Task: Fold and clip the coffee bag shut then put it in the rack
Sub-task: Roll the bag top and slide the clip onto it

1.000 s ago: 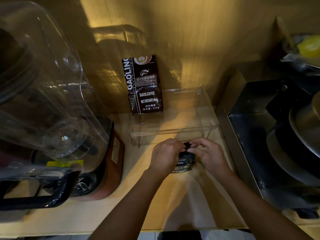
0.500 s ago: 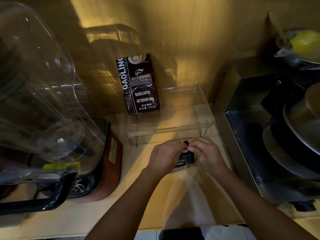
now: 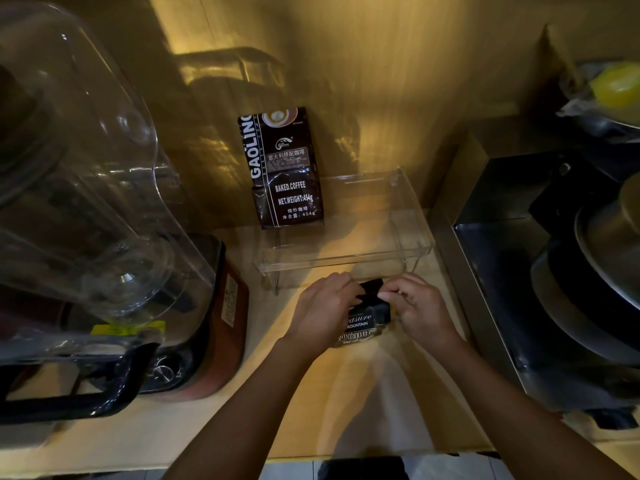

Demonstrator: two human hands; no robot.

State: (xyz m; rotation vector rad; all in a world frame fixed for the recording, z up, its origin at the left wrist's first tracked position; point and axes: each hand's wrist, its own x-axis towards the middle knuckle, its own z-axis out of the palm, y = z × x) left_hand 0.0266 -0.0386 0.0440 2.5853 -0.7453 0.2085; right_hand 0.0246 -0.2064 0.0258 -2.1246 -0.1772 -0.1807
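Note:
A small black coffee bag [image 3: 367, 322] with white lettering stands on the wooden counter just in front of the clear acrylic rack [image 3: 412, 216]. My left hand [image 3: 322, 308] grips the bag's left side and top. My right hand [image 3: 419, 306] pinches the folded top edge [image 3: 370, 287] from the right. The fingers hide most of the fold, and I cannot see a clip. A larger dark coffee bag [image 3: 282, 168] marked GAOLING leans upright against the wall at the rack's back left.
A big blender with a clear jug [image 3: 79, 188] and red-brown base [image 3: 221, 323] fills the left. A steel machine with a dark tray [image 3: 519, 271] stands on the right. Bare counter [image 3: 346, 403] lies between my forearms, ending at the front edge.
The view has shifted slightly. My hands stay on the small bag's top, the fingers working the fold a little; more of the bag's label shows now.

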